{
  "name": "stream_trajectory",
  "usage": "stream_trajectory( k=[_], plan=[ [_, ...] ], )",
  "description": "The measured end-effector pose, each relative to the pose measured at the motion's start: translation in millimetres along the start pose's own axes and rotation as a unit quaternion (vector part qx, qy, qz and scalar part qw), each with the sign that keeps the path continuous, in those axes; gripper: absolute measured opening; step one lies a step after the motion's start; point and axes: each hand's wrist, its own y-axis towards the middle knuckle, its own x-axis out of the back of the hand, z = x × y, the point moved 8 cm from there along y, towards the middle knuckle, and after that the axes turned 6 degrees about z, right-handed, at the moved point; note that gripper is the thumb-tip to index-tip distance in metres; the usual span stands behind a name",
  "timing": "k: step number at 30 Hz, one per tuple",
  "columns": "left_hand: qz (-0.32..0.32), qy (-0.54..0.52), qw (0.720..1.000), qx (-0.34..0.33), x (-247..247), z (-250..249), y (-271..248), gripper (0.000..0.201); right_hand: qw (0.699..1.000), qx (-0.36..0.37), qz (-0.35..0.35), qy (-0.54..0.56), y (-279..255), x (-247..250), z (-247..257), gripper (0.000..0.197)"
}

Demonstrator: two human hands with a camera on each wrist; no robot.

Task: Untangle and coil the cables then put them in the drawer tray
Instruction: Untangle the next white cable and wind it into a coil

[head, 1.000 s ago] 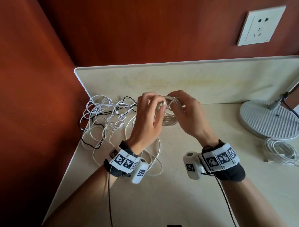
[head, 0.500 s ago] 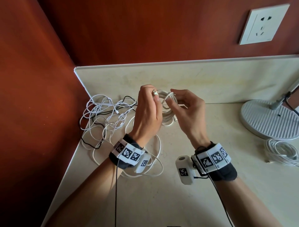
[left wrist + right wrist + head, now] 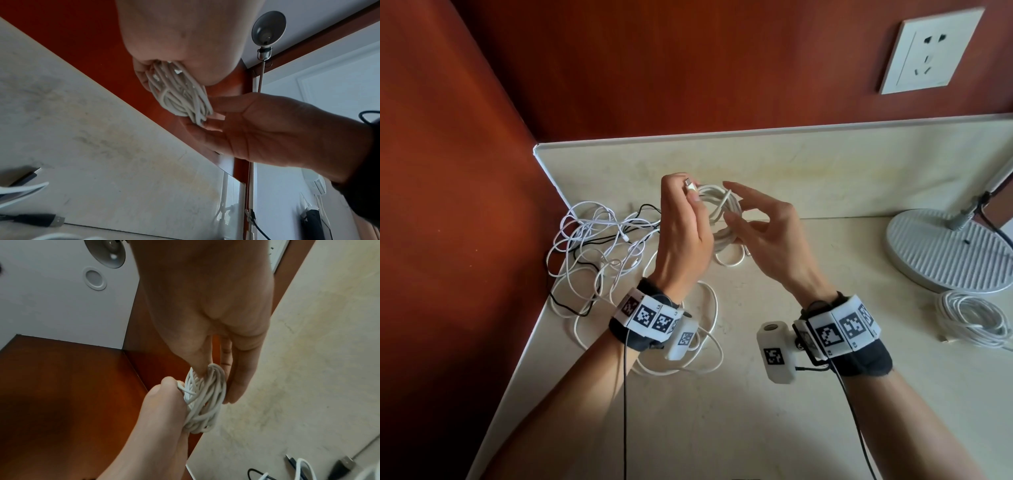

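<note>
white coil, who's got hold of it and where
The left hand grips the white cable coil at its left side, thumb near the plug end. The right hand touches its right side with straight fingers.

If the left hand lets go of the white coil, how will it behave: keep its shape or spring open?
The coil would probably loosen: no tie shows around its loops. It looks light and floppy, since the left hand holds it up by one side alone. The right hand only touches it with straight fingers, so it may sag.
</note>
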Motion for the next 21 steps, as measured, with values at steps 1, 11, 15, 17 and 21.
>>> stream_trajectory(
  k=[1,11,15,17,21],
  plan=[
    [0.002,-0.005,1.000,0.000,0,0,1,0.017,1.000,-0.007,-0.006,0.005,0,2,-1,0.043],
    [0.058,0.045,0.997,-0.032,-1,-12,-1,0.019,0.993,-0.008,-0.054,-0.100,4,13,-15,0.054],
    [0.063,-0.008,0.997,-0.037,10,-19,0,0.019,0.984,-0.001,-0.074,-0.162,5,16,-18,0.041],
    [0.056,-0.023,0.997,-0.049,14,-29,-3,0.018,0.981,0.014,-0.080,-0.178,3,16,-17,0.033],
    [0.074,-0.032,0.995,-0.064,17,-36,-4,0.017,0.982,0.010,-0.085,-0.171,5,19,-20,0.031]
  ],
)
